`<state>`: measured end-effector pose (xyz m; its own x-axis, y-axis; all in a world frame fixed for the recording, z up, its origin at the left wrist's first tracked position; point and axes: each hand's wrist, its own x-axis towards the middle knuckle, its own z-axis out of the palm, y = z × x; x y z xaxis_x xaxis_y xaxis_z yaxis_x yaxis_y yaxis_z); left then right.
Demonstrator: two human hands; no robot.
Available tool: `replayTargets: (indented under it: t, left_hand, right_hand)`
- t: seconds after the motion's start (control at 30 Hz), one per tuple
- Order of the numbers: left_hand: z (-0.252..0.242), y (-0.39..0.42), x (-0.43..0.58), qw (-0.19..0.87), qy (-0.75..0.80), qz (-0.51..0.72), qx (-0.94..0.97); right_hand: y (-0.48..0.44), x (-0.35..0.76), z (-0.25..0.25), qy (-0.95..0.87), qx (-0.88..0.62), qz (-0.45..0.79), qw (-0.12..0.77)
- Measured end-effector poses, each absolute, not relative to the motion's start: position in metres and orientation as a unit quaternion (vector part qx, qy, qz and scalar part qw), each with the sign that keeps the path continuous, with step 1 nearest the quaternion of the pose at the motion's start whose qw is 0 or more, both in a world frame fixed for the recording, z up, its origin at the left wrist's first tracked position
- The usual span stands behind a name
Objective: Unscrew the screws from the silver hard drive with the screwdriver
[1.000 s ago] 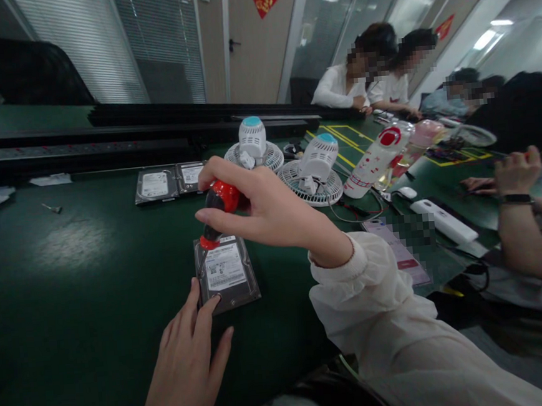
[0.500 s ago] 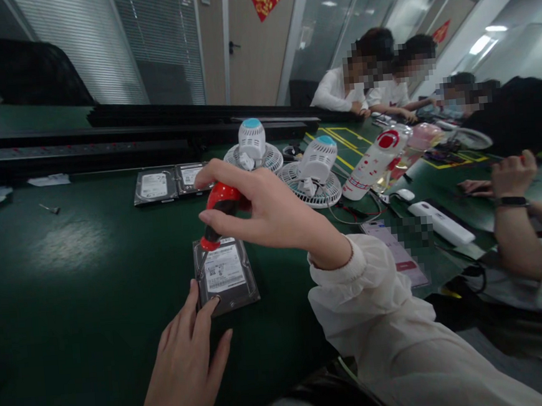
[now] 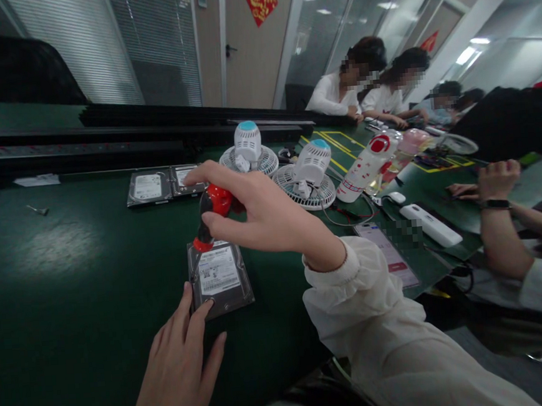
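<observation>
A hard drive (image 3: pixel 240 283) with a white label lies flat on the green table in front of me. My right hand (image 3: pixel 262 210) is closed around the red and black handle of a screwdriver (image 3: pixel 203 238). Its thin shaft slants down to the left edge of the drive; whether the tip sits in a screw I cannot make out. My left hand (image 3: pixel 182 354) rests with fingers stretched out, its fingertips touching the drive's near left corner. Behind my right hand lie two more hard drives (image 3: pixel 148 187), one partly covered by my fingers.
Two white fans (image 3: pixel 303 172) lie face down behind my right hand. Beside them are a white and red bottle (image 3: pixel 362 171), a phone (image 3: pixel 390 256) and a white power strip (image 3: pixel 430 225). A co-worker's hands (image 3: pixel 499 179) are at the right; other people sit farther back.
The whole view has shifted slightly, so things appear a little farther left. The screwdriver handle has tilted and turned a bit in my right hand. My left hand keeps its place on the drive.
</observation>
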<state>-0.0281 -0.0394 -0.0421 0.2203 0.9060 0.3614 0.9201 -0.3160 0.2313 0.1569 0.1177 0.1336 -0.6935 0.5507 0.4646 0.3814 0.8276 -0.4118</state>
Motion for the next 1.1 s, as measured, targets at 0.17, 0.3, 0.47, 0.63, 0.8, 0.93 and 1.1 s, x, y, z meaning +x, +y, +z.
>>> replayTargets:
  t: [0.17, 0.3, 0.47, 0.63, 0.8, 0.93, 1.1]
  left_hand:
    - [-0.0421, -0.0381, -0.0297, 0.023, -0.574, -0.232, -0.785]
    - [-0.0426, -0.0377, -0.0295, 0.023, -0.575, -0.231, -0.784]
    - [-0.0425, -0.0383, -0.0286, 0.004, -0.59, -0.219, -0.777]
    - [-0.0408, -0.0386, -0.0286, 0.012, -0.582, -0.22, -0.783]
    - [-0.0409, -0.0388, -0.0289, 0.024, -0.578, -0.221, -0.785]
    - [-0.0405, -0.0387, -0.0283, 0.037, -0.573, -0.228, -0.787]
    - [-0.037, -0.0369, -0.0274, 0.039, -0.567, -0.225, -0.792]
  right_hand:
    - [0.1171, 0.1575, 0.1356, -0.916, -0.232, 0.143, 0.296]
    - [0.1175, 0.1568, 0.1339, -0.907, -0.255, 0.143, 0.304]
    - [0.1173, 0.1582, 0.1338, -0.914, -0.254, 0.127, 0.289]
    - [0.1171, 0.1578, 0.1344, -0.912, -0.251, 0.147, 0.289]
    - [0.1149, 0.1575, 0.1349, -0.907, -0.269, 0.141, 0.291]
    - [0.1138, 0.1569, 0.1363, -0.911, -0.247, 0.163, 0.287]
    - [0.1143, 0.1548, 0.1357, -0.9, -0.286, 0.134, 0.302]
